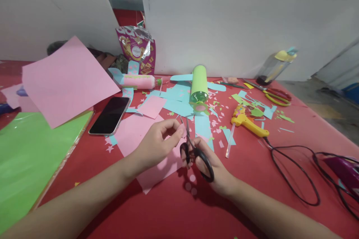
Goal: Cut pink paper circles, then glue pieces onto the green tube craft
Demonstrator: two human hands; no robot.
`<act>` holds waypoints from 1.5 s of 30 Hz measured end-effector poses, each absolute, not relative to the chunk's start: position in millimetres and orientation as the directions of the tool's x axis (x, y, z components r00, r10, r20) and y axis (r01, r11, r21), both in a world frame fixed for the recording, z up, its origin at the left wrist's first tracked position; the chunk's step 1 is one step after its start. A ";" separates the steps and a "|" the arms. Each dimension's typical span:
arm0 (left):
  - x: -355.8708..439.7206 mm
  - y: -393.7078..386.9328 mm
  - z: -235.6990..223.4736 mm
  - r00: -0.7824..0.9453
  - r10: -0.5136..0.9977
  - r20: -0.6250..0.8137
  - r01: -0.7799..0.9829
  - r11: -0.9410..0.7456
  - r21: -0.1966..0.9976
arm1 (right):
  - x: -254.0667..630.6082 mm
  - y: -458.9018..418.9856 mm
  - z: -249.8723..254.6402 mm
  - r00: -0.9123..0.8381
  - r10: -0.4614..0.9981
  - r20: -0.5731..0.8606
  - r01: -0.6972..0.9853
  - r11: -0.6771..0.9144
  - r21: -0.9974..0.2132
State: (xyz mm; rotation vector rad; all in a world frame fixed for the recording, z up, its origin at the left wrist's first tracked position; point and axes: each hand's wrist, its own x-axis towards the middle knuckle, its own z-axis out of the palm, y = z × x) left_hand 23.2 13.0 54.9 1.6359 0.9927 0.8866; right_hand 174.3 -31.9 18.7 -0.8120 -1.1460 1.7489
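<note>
My left hand [161, 140] pinches a small piece of pink paper [183, 130] between thumb and fingers. Black-handled scissors [206, 166] are in my right hand [214, 168], their blades apart and pointing away from me beside the paper. Beneath both hands lies a larger pink sheet [140, 134]. Several small pink paper circles [188, 186] rest on the red table just below the scissors. Farther back is a green-wrapped bottle [199, 80] with blue paper wings. To its left lies a pink-wrapped bottle [138, 81] with blue paper fins.
A phone [110, 115] and a green paper pack [36, 157] lie on the left, under a large pink sheet [70, 82]. On the right are a yellow glue gun [249, 125] with a black cord [297, 194], other scissors [277, 96] and a clear bottle [273, 69]. Paper scraps are scattered around.
</note>
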 end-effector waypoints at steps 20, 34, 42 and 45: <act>19.3 17.2 57.8 0.451 0.892 0.014 0.195 -0.114 0.974 | 175.3 -31.3 19.4 -0.441 0.895 -0.066 -0.356 -0.242 -0.903; 21.2 16.4 58.0 0.430 0.902 0.045 0.187 -0.138 0.973 | 175.6 -30.8 20.0 -0.445 0.893 -0.068 -0.351 -0.244 -0.904; 20.6 16.3 59.4 0.434 0.900 0.034 0.221 -0.143 0.965 | 175.3 -30.4 22.6 -0.438 0.895 -0.079 -0.339 -0.246 -0.908; 20.1 16.4 60.0 0.432 0.901 0.034 0.240 -0.152 0.959 | 175.0 -30.4 23.0 -0.436 0.897 -0.074 -0.328 -0.235 -0.915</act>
